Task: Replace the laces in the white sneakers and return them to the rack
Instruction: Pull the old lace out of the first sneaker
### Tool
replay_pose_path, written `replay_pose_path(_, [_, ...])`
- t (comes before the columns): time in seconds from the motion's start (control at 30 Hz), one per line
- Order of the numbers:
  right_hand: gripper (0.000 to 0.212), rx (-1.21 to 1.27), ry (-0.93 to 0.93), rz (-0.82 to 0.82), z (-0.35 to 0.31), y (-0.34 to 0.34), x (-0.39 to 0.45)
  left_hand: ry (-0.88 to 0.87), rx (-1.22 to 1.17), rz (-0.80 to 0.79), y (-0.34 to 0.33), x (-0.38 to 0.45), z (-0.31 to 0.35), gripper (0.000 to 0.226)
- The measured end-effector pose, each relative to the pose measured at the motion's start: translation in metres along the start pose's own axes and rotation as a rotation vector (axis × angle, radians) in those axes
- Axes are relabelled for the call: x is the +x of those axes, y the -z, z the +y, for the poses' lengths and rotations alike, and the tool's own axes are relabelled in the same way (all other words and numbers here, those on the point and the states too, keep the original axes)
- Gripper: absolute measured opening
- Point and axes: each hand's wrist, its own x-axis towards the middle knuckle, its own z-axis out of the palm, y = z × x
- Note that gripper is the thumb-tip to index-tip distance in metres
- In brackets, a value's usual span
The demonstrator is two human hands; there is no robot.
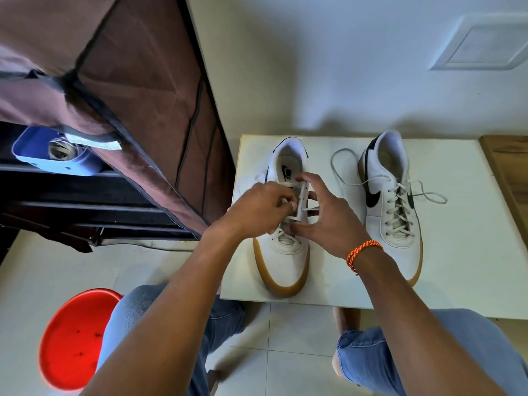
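— So, head view: where are the sneakers?
— Both on the white board. The near sneaker is half laced; the left hand pinches its lace, and the right hand has fingers curled round the eyelet flap.
— Handling?
— The lace looks limp and light: best pinched by its stiff tip. The other sneaker looks laced, ends loose; lift by the firm heel toward the rack.

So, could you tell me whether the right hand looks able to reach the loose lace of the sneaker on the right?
Probably yes. The right hand is busy on the left sneaker, but the loose lace lies bare on the white board just beside it, with nothing between them.
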Motion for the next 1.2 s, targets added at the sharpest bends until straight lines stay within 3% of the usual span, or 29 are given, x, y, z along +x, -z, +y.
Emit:
replay_pose_path(0.43, [0.1,-0.01,0.0,0.004,-0.002,0.001,-0.001,-0.001,0.026,0.045,0.004,-0.001,-0.001,0.026])
replay_pose_path(0.73, [0.063,-0.04,0.038,0.003,0.0,0.001,0.0,0.008,0.017,0.059,-0.003,0.0,0.001,0.024])
replay_pose_path(1.1, [0.051,-0.015,0.06,-0.042,-0.003,-0.001,-0.003,-0.014,-0.155,0.109,0.014,0.001,-0.008,0.027])
replay_pose_path(1.2, [0.039,-0.05,0.068,0.039,-0.001,-0.006,0.0,-0.024,-0.194,0.114,0.021,0.002,-0.018,0.029])
